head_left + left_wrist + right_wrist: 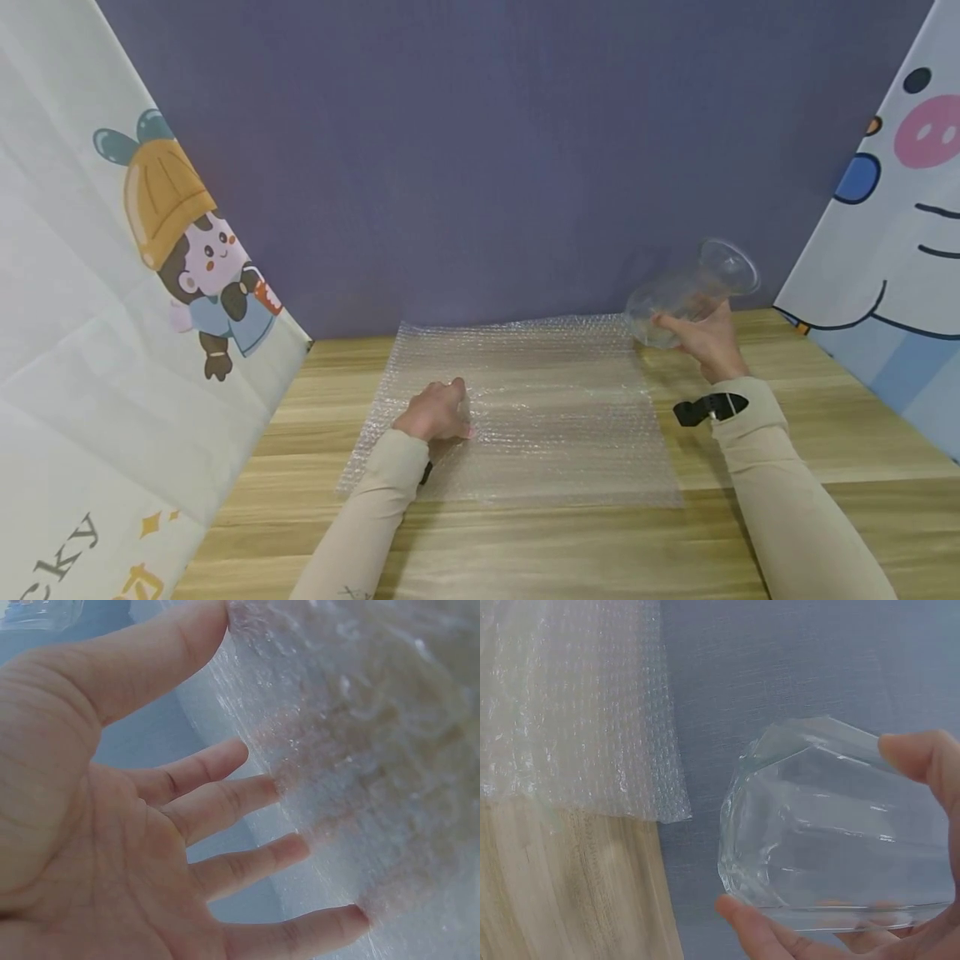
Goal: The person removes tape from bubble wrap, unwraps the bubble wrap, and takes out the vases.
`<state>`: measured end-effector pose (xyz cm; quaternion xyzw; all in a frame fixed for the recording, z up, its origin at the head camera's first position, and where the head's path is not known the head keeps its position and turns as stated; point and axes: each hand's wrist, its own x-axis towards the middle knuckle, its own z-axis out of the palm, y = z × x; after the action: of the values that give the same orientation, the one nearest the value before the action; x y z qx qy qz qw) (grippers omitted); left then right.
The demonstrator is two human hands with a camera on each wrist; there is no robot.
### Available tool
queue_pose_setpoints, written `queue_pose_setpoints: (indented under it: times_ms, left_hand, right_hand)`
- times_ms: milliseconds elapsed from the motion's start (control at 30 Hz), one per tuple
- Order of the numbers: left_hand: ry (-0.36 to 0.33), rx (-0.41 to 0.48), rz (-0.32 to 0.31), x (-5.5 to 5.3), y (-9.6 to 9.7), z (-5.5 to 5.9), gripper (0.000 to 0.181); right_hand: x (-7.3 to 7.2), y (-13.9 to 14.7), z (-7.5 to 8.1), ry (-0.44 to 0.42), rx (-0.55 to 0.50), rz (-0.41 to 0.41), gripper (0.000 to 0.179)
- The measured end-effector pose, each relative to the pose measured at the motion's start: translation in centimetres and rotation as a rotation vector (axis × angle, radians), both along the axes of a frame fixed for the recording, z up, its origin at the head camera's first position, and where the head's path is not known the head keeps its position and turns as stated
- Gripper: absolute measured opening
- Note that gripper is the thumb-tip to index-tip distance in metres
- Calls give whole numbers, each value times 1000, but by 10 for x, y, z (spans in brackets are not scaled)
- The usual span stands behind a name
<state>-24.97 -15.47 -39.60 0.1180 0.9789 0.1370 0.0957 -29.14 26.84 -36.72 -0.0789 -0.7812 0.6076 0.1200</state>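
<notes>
A sheet of clear bubble wrap (555,400) lies flat on the wooden table. My left hand (437,410) is over its left part; in the left wrist view the fingers are spread and fairly straight, their tips at the bubble wrap (390,765). Off the sheet's far right corner, my right hand (708,340) grips a clear glass vase (656,304) by its body. The vase is tilted, its flared mouth up to the right and its thick base toward the sheet. In the right wrist view, thumb and fingers clasp opposite sides of the faceted vase (825,825).
A dark blue-grey panel (480,167) stands along the back edge of the wooden table (525,550). White printed sheets with cartoon figures flank it, one on the left (67,292) and one on the right (922,325).
</notes>
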Motion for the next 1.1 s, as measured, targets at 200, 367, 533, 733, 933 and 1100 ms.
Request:
queue_pose_setpoints:
  times_ms: [200,367,533,733,933,1100]
  left_hand:
    - [1,-5,-10,0,0,0,76]
    - [7,11,-9,0,0,2,63]
    - [5,31,-10,1,0,2,61]
    - [2,28,-22,0,1,2,70]
    - [-6,29,-20,0,1,2,77]
    - [-21,28,-27,1,0,2,76]
  right_hand:
    - [-1,0,-4,73,24,-17,84]
    - [-2,0,-6,138,38,-26,71]
    - [-4,2,-8,183,20,-12,76]
    - [-5,7,-12,196,35,-2,70]
    - [-2,8,-12,159,21,-14,63]
    - [-1,7,-12,137,25,-45,67]
